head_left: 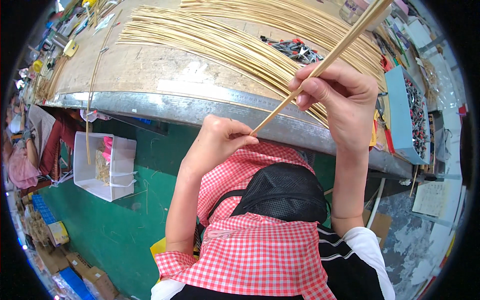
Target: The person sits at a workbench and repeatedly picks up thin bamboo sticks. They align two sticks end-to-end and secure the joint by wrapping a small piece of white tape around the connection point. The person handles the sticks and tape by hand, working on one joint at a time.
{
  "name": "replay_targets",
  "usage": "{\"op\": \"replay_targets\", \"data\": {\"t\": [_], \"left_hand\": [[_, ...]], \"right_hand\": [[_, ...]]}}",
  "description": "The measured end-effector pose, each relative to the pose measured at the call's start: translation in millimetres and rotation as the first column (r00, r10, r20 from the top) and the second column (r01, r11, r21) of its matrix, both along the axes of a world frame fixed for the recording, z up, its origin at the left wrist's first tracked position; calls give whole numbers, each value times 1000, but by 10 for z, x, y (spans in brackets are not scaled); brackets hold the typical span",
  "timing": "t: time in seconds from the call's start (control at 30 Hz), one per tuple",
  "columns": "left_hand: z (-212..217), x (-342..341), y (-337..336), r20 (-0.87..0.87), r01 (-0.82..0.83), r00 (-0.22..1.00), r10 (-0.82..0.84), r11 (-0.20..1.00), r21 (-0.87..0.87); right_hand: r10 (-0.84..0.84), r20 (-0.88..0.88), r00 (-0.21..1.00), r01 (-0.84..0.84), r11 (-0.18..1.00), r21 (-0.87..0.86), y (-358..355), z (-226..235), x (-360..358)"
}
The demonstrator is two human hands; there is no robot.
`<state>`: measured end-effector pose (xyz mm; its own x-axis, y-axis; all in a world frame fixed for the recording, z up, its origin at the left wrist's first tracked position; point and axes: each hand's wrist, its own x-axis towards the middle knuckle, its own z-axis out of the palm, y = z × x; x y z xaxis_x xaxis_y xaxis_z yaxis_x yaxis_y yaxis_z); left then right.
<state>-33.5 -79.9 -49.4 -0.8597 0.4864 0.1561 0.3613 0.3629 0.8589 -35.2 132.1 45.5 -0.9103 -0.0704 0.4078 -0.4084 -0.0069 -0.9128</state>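
Held sticks [345, 44] slant up nearest my camera feed, over the edge of the surface [145, 65]. Left hand [217, 141] pinches their lower tip, right hand [347, 102] pinches higher up. I see no clip on them. Progress, my guess: only this bunch is in hand; loose sticks [200, 36] lie piled beyond, clips [295, 49] between piles. Far-left strips [93, 82] may be done; can't tell.
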Motion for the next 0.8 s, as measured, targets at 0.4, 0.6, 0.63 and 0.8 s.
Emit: {"op": "replay_targets", "data": {"t": [0.4,0.6,0.63,0.8], "left_hand": [[609,-134,172,-186,12,982,36,968,252],[561,-201,93,-125,24,992,9,965,262],[556,-199,99,-130,24,991,11,963,268],[533,-208,134,-106,-29,992,67,945,325]], "right_hand": [[-145,-289,946,204,961,186,-198,424,142],[-46,-328,944,149,943,296,-303,472,157],[-31,-322,946,143,933,331,-308,480,166],[-64,-449,891,278,860,428,-329,497,88]]}}
